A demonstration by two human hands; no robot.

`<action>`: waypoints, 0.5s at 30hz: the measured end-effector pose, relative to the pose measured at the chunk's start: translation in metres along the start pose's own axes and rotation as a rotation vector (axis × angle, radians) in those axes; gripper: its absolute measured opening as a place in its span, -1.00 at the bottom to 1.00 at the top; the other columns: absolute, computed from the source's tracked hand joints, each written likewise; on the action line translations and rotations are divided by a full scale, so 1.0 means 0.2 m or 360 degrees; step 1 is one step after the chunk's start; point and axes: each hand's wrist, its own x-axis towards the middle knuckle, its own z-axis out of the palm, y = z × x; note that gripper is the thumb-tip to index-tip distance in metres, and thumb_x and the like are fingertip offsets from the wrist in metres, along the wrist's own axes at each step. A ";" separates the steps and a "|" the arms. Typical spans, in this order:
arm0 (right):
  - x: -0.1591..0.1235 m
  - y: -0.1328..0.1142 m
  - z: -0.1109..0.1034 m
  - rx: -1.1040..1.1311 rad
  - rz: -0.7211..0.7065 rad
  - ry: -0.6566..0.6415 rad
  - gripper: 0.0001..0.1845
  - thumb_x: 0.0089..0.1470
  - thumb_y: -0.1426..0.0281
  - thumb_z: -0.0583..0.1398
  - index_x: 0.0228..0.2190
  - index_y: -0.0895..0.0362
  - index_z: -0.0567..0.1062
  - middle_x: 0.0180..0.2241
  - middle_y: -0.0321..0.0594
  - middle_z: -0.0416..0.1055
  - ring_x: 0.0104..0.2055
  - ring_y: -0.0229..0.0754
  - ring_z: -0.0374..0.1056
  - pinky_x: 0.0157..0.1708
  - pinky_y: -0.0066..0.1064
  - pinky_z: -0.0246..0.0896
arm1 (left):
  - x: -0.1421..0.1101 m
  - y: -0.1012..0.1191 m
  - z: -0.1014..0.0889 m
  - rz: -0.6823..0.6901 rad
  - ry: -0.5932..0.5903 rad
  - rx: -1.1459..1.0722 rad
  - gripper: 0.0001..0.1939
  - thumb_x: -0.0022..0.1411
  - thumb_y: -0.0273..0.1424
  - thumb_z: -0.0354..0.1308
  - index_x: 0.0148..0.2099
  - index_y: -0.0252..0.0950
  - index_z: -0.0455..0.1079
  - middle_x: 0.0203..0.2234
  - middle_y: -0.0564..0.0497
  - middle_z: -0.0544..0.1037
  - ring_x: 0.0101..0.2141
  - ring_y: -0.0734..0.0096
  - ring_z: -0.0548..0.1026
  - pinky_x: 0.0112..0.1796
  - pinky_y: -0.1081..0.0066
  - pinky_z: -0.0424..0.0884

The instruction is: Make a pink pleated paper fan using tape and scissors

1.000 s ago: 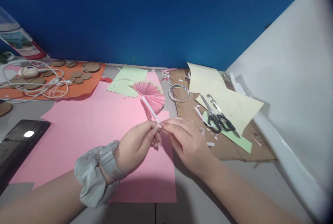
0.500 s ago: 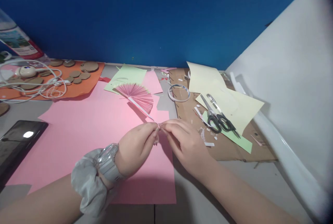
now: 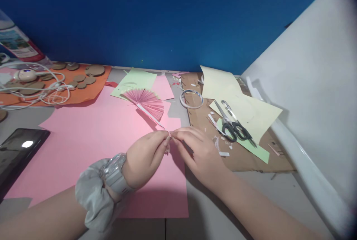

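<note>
Where the blue wall [image 3: 173,20] rises behind the tabletop [image 3: 281,184], we have a large pink sheet [image 3: 92,132] spread in front of us, with brown cardboard [image 3: 200,117] to its right and cream paper [image 3: 251,109] lying partly on that. Our left hand [image 3: 146,154] reaches in over the sheet and our right hand [image 3: 199,150] comes from beyond its right edge, so the hands meet fingertip to fingertip, both closed in a tight pinch. Just past them, ahead and to the left, lies the pink pleated fan [image 3: 147,104], spread open above the sheet, its far pleats overlapping a green sheet [image 3: 139,78]. Well off to the right we see the scissors [image 3: 226,124], and nearer the fan a tape ring [image 3: 192,107]. Along the fan's near side runs a narrow white strip [image 3: 150,115], its long axis slanting from upper left down to our fingertips; we judge the left hand nearer to it. Both pinches seem to be on the fan's narrow end, though our fingers hide the exact hold, and we cannot tell what the small pale bit [image 3: 167,151] under the left fingertips is.
</note>
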 end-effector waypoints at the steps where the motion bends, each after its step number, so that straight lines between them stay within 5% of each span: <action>1: 0.00 0.00 0.00 -0.0001 0.0003 0.0003 -0.85 0.19 0.50 0.02 -0.25 0.15 0.37 -0.26 -0.19 0.41 -0.15 -0.21 0.26 -0.13 -0.30 0.14 | 0.00 0.00 0.00 -0.0002 -0.0001 0.0000 -0.80 0.31 -0.48 -0.19 -0.35 -0.27 0.19 -0.50 0.08 0.38 -0.44 0.45 0.36 -0.34 0.43 0.25; 15: 0.01 0.01 -0.01 0.0010 0.0157 0.0003 -0.88 0.18 0.47 0.03 -0.28 0.12 0.36 -0.28 -0.20 0.40 -0.20 -0.18 0.28 -0.19 -0.31 0.15 | -0.01 0.01 -0.01 -0.0108 -0.0056 -0.0335 -0.81 0.30 -0.45 -0.17 -0.34 -0.28 0.22 -0.51 0.06 0.42 -0.45 0.46 0.39 -0.34 0.42 0.28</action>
